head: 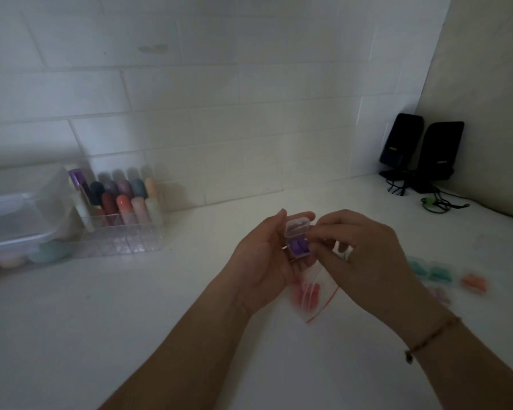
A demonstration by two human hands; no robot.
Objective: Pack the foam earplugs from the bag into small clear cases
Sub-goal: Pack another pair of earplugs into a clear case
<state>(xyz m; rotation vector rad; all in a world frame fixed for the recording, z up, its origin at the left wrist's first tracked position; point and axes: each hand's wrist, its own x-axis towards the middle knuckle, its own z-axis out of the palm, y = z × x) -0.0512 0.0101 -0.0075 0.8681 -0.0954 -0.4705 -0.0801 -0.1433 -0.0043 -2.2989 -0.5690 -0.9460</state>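
My left hand (pixel 264 261) holds a small clear case (pixel 298 236) with its lid tipped up; purple earplugs (pixel 300 247) lie inside it. My right hand (pixel 365 255) has its fingertips curled at the case's right edge, touching the lid. Below both hands a clear zip bag (pixel 314 294) with a red seal strip lies on the white counter (pixel 190 306), holding pink earplugs (pixel 304 292). Filled cases with teal (pixel 437 272), orange (pixel 474 282) and pale pink contents lie to the right.
A clear divided organiser (pixel 122 223) with coloured tubes stands at the left against the tiled wall, next to a clear lidded box (pixel 15 226). Two black speakers (pixel 421 152) with cables occupy the far right corner.
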